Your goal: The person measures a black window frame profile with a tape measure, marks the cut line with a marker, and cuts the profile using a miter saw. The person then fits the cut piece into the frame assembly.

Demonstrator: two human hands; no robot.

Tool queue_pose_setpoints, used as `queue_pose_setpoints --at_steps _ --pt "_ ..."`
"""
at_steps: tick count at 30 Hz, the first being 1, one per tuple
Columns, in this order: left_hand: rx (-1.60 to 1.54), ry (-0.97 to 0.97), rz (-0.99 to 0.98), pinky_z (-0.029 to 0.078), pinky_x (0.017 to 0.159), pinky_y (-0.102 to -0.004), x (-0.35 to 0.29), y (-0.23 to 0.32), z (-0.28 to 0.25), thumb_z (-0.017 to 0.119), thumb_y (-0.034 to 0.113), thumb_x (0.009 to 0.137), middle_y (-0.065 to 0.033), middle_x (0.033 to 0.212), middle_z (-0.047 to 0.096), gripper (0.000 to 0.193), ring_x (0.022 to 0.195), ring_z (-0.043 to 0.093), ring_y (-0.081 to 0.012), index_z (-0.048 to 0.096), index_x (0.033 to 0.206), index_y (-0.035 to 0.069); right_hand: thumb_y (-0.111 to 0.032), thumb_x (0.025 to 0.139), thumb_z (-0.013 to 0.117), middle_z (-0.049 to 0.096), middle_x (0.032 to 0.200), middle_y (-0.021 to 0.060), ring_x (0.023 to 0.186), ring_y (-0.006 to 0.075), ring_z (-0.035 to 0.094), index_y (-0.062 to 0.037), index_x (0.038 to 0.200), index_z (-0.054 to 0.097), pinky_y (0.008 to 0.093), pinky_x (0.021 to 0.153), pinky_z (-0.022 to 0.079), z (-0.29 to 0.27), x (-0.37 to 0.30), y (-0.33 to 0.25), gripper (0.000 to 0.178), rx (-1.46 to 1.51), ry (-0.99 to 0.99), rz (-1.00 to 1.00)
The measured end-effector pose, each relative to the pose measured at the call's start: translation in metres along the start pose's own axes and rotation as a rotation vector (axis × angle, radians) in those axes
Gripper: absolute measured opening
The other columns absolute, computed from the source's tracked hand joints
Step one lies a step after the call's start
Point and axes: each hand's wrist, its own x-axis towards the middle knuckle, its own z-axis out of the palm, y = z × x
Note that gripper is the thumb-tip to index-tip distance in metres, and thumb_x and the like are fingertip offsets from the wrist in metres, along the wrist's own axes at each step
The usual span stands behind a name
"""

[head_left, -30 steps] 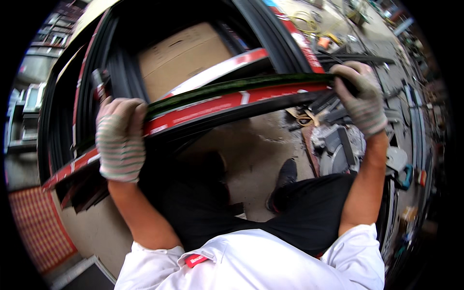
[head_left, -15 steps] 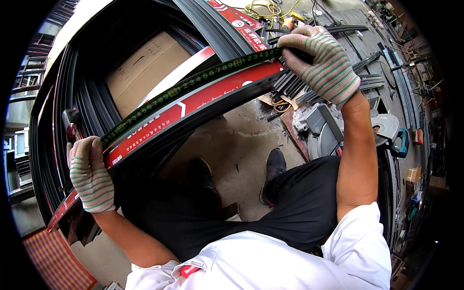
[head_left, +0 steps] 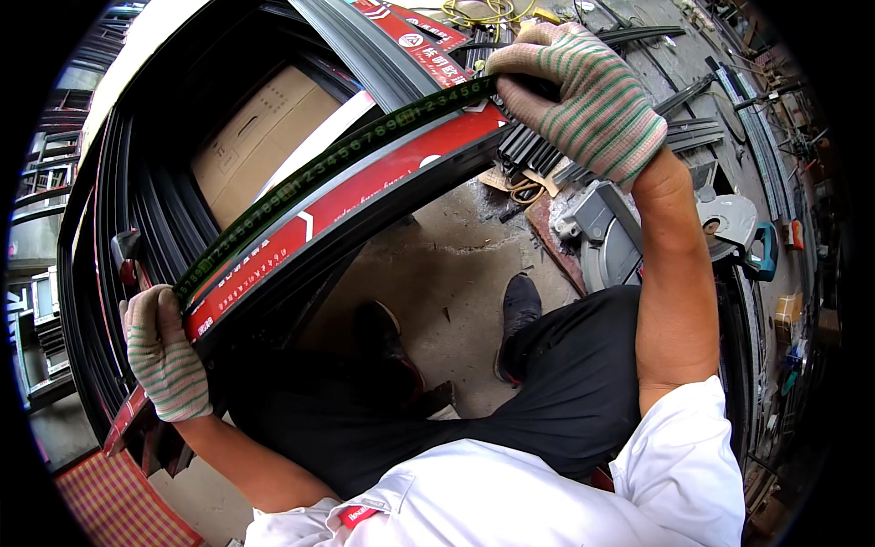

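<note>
A dark measuring tape (head_left: 351, 149) with light green markings runs between my two gloved hands, arching slightly along a black metal profile (head_left: 383, 196) covered with red printed film. My right hand (head_left: 583, 108), in a white and green striped knit glove, pinches the tape between thumb and fingers near the profile's far right end. At the near left end, my left hand (head_left: 167, 356) wears a matching glove and is closed on the other end of the tape. The tape's case does not show; the left fingertips are partly hidden.
A cardboard box (head_left: 264, 137) lies inside the stack of black profiles (head_left: 150, 182) at the left. On the floor at right stand a grey cutting machine (head_left: 602, 232) and cut profile pieces (head_left: 533, 150). A yellow cable (head_left: 483, 14) lies at the back; a checked cloth (head_left: 123, 497) is at lower left.
My right hand has moved left and slightly up, and my left hand a little down. The tape bows more between them. Both hands keep hold of it.
</note>
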Motion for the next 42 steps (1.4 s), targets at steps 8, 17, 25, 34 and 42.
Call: queue_pose_setpoints --at_steps 8,17,25,34,42 --pt "-0.037 0.002 -0.05 0.029 0.127 -0.0437 -0.001 0.0 0.0 0.066 0.015 0.106 -0.0039 0.093 0.066 0.014 0.094 0.059 -0.0159 0.071 0.104 0.003 -0.015 0.091 0.078 0.068 0.09 0.0089 0.088 0.0272 0.063 -0.0092 0.106 0.079 0.0388 0.08 0.052 0.002 0.0 0.002 0.016 0.014 0.042 -0.021" --pt "-0.122 0.014 -0.133 0.043 0.106 -0.034 -0.002 0.003 0.002 0.067 0.014 0.106 -0.0033 0.091 0.062 0.014 0.089 0.054 -0.0152 0.071 0.104 0.001 -0.021 0.087 0.073 0.069 0.087 0.0128 0.083 0.0349 0.067 -0.009 0.098 0.078 0.0456 0.08 0.053 -0.006 0.004 -0.002 0.016 0.054 0.016 0.034" --pt "-0.111 0.021 -0.111 0.047 0.094 -0.0317 -0.003 -0.005 0.003 0.068 0.013 0.105 -0.0041 0.093 0.064 0.012 0.091 0.054 -0.0154 0.072 0.105 0.002 -0.02 0.088 0.072 0.069 0.088 0.0129 0.086 0.0352 0.067 -0.0093 0.098 0.078 0.0457 0.082 0.053 -0.006 0.001 -0.001 0.016 0.047 0.023 0.03" --pt "-0.117 0.029 -0.129 0.044 0.105 -0.0353 -0.001 0.004 0.004 0.067 0.013 0.105 -0.004 0.09 0.064 0.012 0.089 0.055 -0.0162 0.071 0.103 0.002 -0.018 0.087 0.074 0.07 0.088 0.0136 0.084 0.0357 0.067 -0.0083 0.097 0.078 0.0456 0.08 0.054 0.0 0.002 0.004 0.015 0.077 0.022 0.037" --pt "-0.03 -0.019 -0.056 0.047 0.089 -0.0242 -0.003 -0.01 -0.001 0.066 0.021 0.108 0.0019 0.095 0.063 0.018 0.09 0.054 -0.0076 0.073 0.11 0.004 -0.016 0.086 0.074 0.071 0.087 0.014 0.083 0.0352 0.068 -0.0062 0.096 0.078 0.0452 0.078 0.055 -0.003 0.004 0.0 0.014 0.064 0.032 0.037"
